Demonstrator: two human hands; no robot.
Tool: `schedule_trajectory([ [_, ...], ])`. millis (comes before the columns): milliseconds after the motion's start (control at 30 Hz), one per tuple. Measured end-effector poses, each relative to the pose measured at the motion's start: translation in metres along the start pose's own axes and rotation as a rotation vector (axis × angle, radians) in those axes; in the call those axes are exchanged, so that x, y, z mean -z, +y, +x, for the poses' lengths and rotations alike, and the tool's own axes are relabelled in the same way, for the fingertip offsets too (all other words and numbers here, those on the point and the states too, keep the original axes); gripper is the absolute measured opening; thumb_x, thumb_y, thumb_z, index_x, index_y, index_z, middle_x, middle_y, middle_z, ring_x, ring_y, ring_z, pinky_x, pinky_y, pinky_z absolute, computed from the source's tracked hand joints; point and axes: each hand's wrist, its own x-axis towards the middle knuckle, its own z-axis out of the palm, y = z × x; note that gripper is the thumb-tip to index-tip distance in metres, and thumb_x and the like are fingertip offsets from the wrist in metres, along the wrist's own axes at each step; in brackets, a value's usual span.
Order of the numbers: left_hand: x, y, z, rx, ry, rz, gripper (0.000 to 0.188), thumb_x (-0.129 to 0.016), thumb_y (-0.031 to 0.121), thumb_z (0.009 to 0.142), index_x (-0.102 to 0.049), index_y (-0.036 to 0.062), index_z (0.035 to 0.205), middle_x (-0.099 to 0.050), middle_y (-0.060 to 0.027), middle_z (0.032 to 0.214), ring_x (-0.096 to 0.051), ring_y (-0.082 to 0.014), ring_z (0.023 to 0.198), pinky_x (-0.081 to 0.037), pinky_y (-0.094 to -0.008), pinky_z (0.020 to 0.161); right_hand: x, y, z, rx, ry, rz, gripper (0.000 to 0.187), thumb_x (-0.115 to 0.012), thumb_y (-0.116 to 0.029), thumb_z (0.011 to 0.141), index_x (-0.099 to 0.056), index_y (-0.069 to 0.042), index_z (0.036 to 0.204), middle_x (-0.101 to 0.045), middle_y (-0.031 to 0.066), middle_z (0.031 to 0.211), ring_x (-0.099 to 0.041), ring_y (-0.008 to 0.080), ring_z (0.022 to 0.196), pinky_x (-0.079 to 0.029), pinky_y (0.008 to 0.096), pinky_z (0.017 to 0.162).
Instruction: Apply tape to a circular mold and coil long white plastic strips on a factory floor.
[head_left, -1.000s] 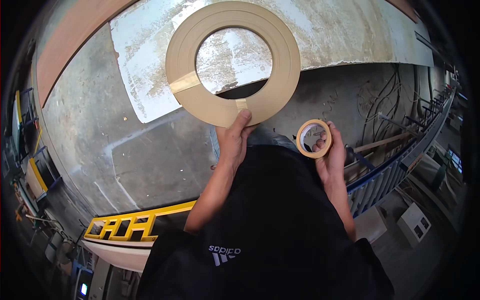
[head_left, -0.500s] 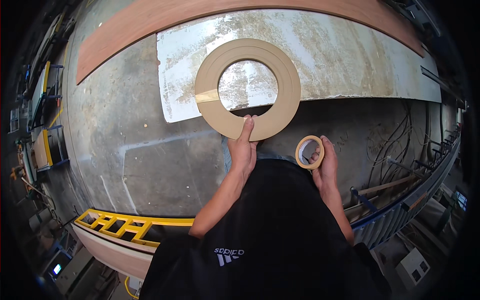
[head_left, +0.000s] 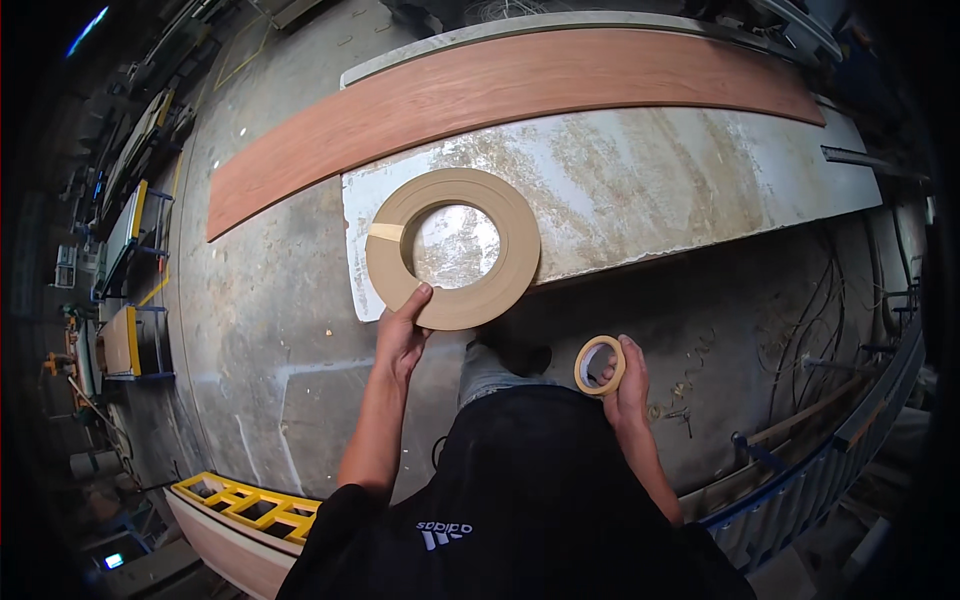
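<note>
My left hand (head_left: 402,338) grips the near edge of a large, flat tan coil of edge banding (head_left: 514,278), its thumb on top and the other fingers hidden beneath. A paler strip of tape crosses the coil's left side. The coil is held above the near left part of a worn white board (head_left: 690,180), which shows through its middle. Lower and to the right, my right hand (head_left: 630,388) holds a small roll of yellowish masking tape (head_left: 581,372) tilted on its side. Some of its fingers reach inside the roll's core.
A long reddish-brown wooden plank (head_left: 520,85) lies along the far part of the white board. A yellow frame (head_left: 250,508) is at the lower left. Cables (head_left: 820,310) and a blue-framed roller conveyor (head_left: 800,460) are on the right. Concrete floor (head_left: 260,300) extends to the left.
The view has shifted, and more of the plank and the far area shows. My left hand and the coil have moved left relative to my body. Both rolls stay held.
</note>
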Motion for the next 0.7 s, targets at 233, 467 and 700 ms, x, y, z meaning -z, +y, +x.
schedule_trajectory([
  [233,0.020,0.072,-0.026,-0.945,0.444,0.416,0.072,-0.070,0.017,0.106,-0.033,-0.0078,0.162,-0.029,-0.0254,0.173,-0.031,-0.0357,0.160,-0.033,-0.0441,0.128,0.026,0.004,-0.009,0.049,0.008,-0.036,0.023,-0.059,-0.032,0.111,-0.060,-0.011,0.120,-0.056,-0.0018,0.080,-0.053,0.0079,0.061,-0.046,0.0246,0.054],
  [467,0.009,0.030,0.065,-0.837,0.527,1.568,0.091,-0.055,0.059,0.103,-0.025,0.0052,0.170,-0.020,-0.0258,0.176,-0.016,-0.0453,0.163,-0.012,-0.0578,0.132,0.020,0.011,-0.018,0.232,-0.064,-0.195,0.024,-0.058,-0.028,0.112,-0.059,-0.007,0.123,-0.062,0.0022,0.081,-0.059,0.0090,0.059,-0.050,0.0241,0.054],
  [700,-0.010,0.022,0.091,-0.733,0.393,1.683,0.087,-0.047,0.061,0.107,-0.026,0.0056,0.170,-0.023,-0.0237,0.176,-0.021,-0.0433,0.163,-0.019,-0.0574,0.130,0.041,0.002,-0.034,0.515,-0.024,-0.097,0.035,-0.059,-0.012,0.110,-0.049,-0.003,0.143,-0.070,0.0111,0.097,-0.066,0.0114,0.072,-0.058,0.0259,0.065],
])
